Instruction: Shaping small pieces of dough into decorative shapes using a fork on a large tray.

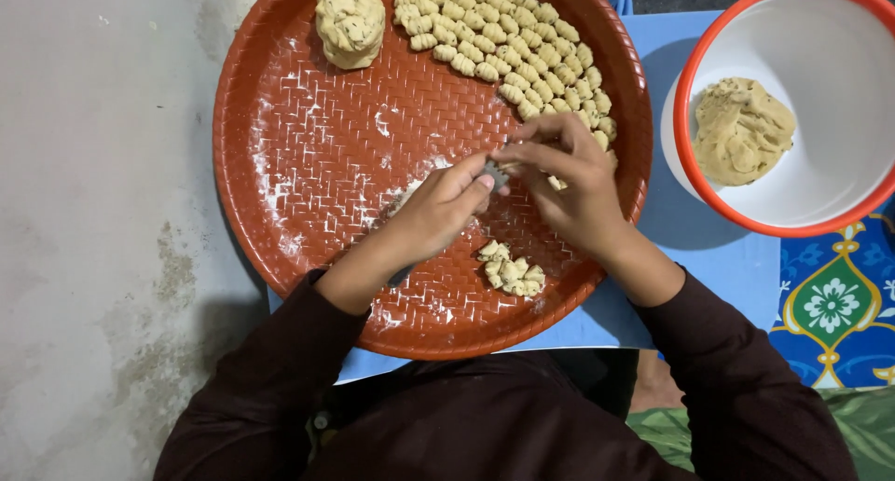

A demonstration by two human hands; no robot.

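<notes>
Both hands, left (438, 211) and right (569, 187), pinch a dough bit over the tray (280, 164); pressing hard (floury surface) might smear it or nudge the shaped pieces (513, 43).

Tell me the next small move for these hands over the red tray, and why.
Probably finish shaping the bit pinched between the left hand and right hand, then set it at the near end of the shaped rows. Both hands meet over the floured red tray, and a small pile of cut pieces waits below.
</notes>
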